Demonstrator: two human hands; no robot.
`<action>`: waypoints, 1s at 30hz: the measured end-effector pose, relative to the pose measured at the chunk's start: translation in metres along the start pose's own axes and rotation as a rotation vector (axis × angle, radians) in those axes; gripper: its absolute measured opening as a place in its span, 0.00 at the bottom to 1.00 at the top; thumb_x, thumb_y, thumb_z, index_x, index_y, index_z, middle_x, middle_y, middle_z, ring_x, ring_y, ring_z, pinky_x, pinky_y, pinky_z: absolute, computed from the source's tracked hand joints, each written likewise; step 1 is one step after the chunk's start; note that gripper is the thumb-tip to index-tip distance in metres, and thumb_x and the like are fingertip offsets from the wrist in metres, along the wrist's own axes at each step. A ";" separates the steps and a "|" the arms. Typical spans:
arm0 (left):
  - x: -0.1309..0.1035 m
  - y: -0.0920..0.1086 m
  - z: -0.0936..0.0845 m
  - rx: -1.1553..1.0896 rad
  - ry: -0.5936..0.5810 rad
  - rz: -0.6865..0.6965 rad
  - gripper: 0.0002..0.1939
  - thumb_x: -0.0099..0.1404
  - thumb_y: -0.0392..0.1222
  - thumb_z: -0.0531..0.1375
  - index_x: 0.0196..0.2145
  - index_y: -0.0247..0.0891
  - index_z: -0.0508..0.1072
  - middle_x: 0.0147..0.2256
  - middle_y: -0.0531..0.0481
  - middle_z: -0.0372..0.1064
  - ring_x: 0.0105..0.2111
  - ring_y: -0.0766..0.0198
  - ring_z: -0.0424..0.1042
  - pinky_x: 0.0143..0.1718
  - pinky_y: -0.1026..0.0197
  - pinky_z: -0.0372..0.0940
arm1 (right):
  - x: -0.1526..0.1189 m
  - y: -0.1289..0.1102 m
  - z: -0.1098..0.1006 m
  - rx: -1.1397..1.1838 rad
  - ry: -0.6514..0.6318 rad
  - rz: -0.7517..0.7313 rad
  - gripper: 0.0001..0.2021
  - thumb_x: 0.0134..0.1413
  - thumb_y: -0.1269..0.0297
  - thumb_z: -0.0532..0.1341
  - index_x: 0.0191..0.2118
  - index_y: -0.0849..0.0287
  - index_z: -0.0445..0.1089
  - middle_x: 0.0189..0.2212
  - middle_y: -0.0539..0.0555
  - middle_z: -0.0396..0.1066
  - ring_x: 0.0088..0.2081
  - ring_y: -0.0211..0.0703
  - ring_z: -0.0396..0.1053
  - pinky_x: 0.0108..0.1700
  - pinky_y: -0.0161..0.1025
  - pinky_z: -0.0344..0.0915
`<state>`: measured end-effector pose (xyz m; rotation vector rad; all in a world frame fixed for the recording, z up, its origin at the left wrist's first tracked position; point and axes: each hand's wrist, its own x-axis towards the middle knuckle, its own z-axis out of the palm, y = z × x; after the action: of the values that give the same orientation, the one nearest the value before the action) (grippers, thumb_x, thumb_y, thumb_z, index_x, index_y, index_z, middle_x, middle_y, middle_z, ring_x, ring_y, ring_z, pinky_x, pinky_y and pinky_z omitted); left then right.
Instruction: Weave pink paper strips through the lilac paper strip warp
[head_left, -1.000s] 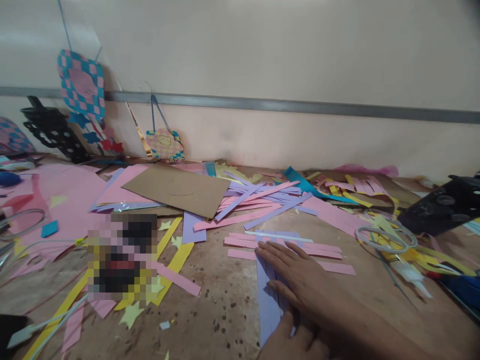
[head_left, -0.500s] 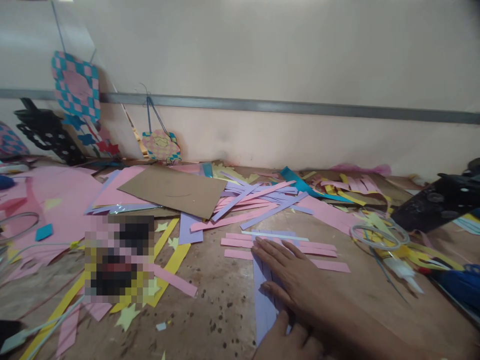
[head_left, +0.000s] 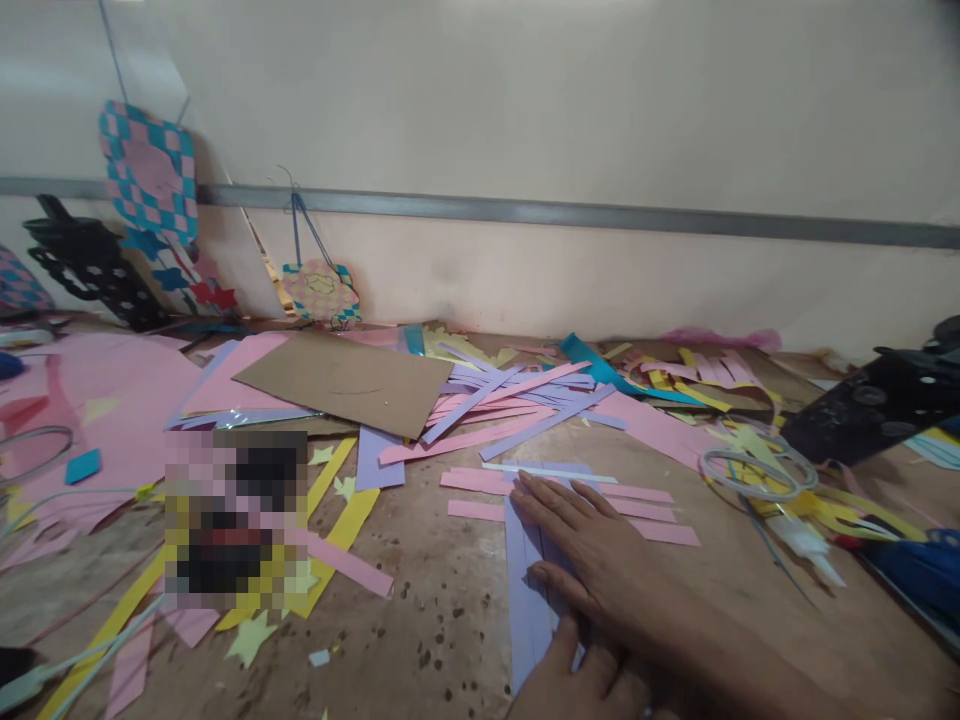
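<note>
My right hand lies palm down over a purple paper sheet with lengthwise slits, its fingers stretched toward the far end. Pink paper strips lie crosswise at the sheet's top, passing beneath or beside my fingers; the weave is hidden there. At the bottom edge, my left hand rests on the near part of the same sheet, fingers bent and a little apart, partly covered by my right wrist. A thin pale blue strip crosses just beyond my right fingertips.
Purple and pink strips are heaped beyond the sheet, beside brown cardboard. A glue bottle and coiled cord lie right. Yellow strips and paper stars are at left. Black tumblers stand on both sides.
My right hand has shifted very slightly right over the purple sheet. The left hand and the strips look nearly the same.
</note>
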<state>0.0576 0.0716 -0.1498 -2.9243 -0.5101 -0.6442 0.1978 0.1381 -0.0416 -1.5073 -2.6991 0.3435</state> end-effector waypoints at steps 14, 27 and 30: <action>0.007 0.004 0.004 0.156 0.144 0.024 0.15 0.80 0.49 0.55 0.57 0.48 0.76 0.52 0.50 0.79 0.53 0.50 0.75 0.57 0.42 0.67 | -0.051 0.020 0.003 0.045 -0.007 0.104 0.32 0.71 0.49 0.56 0.76 0.49 0.54 0.75 0.54 0.51 0.74 0.57 0.52 0.73 0.62 0.52; 0.009 0.001 0.003 0.273 0.349 -0.029 0.17 0.80 0.49 0.52 0.59 0.50 0.75 0.56 0.54 0.76 0.53 0.52 0.74 0.58 0.45 0.64 | -0.050 0.022 0.008 0.056 0.013 0.121 0.32 0.71 0.50 0.58 0.76 0.47 0.53 0.75 0.52 0.49 0.75 0.53 0.48 0.74 0.57 0.49; 0.012 0.002 -0.001 0.254 0.356 -0.043 0.17 0.80 0.49 0.53 0.59 0.51 0.75 0.55 0.54 0.77 0.53 0.52 0.75 0.60 0.45 0.63 | -0.047 0.020 0.005 0.061 -0.022 0.135 0.33 0.71 0.51 0.58 0.76 0.49 0.54 0.75 0.52 0.49 0.75 0.54 0.48 0.74 0.59 0.48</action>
<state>0.0682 0.0728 -0.1442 -2.4942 -0.5642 -0.9986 0.2389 0.1082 -0.0472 -1.6829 -2.5833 0.4456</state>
